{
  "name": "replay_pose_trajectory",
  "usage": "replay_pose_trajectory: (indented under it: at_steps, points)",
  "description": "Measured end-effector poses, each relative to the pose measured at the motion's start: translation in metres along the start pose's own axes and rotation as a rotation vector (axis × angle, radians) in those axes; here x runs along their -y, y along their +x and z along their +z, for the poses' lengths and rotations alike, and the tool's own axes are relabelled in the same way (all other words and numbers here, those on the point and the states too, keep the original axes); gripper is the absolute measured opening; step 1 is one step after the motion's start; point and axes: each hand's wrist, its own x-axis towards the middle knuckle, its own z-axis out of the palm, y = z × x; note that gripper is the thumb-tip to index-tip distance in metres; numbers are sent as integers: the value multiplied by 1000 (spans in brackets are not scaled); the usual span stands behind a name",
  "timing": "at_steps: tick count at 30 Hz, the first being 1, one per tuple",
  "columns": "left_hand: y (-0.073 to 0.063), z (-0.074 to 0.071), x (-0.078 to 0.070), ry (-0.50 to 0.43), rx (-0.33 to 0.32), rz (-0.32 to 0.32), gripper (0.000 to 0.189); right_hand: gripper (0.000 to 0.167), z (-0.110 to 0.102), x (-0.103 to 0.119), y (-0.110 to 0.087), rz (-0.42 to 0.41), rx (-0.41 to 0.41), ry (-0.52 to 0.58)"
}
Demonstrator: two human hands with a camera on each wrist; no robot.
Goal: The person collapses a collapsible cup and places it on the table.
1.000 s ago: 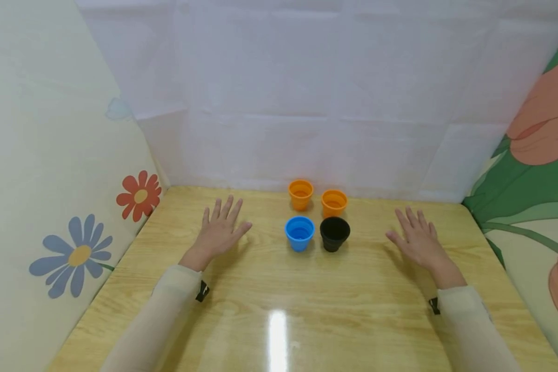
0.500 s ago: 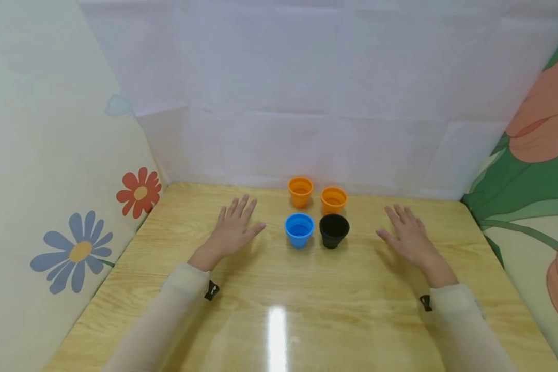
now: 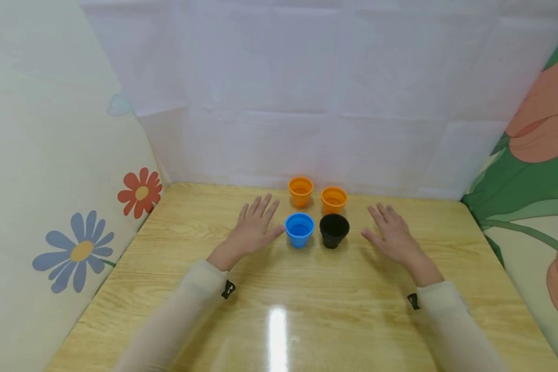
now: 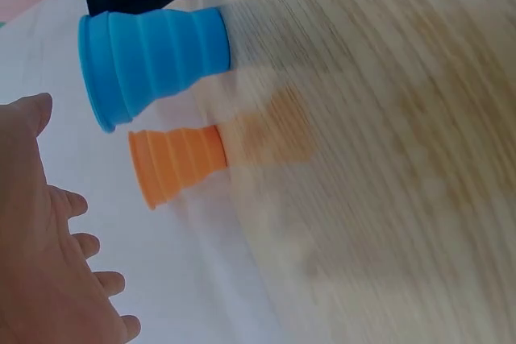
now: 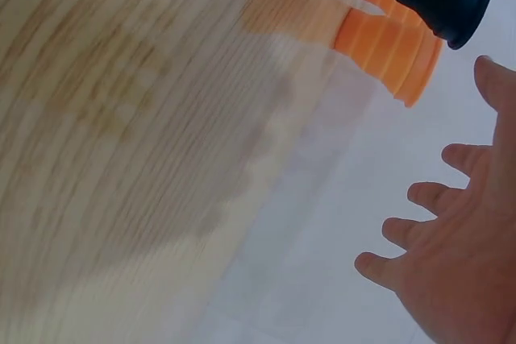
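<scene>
Four ribbed cups, all upright, stand grouped on the table: a blue cup [image 3: 299, 231] and a black cup [image 3: 334, 231] in front, with an orange cup [image 3: 300, 192] at back left and another orange cup [image 3: 333, 200] at back right. Left of the blue cup is my left hand [image 3: 252, 230], fingers spread and holding nothing; its thumb tip is by the cup's rim, and I cannot tell from the head view if they touch. My right hand [image 3: 392, 237], also spread and holding nothing, hovers to the right of the black cup with a gap between them.
The wooden table [image 3: 335, 310] ends at a white cloth backdrop [image 3: 260, 103]. Flower-patterned cloths flank it, one on the left side [image 3: 51, 170] and one on the right side [image 3: 539, 170]. A bright light reflection lies near the front of the tabletop.
Both hands have moved inward toward the cups, the left hand to the right and the right hand to the left. The cups stay where they were.
</scene>
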Motion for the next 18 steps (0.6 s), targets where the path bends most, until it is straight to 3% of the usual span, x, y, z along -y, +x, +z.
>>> replay_pose_trajectory:
  at_steps: [11,18]
  points:
    - [14,7,-25,69,34,46,81,74,10,11,6,-9,20,0]
    - [22,12,-41,96,5,109,79,73,16,18,10,-26,18,-10]
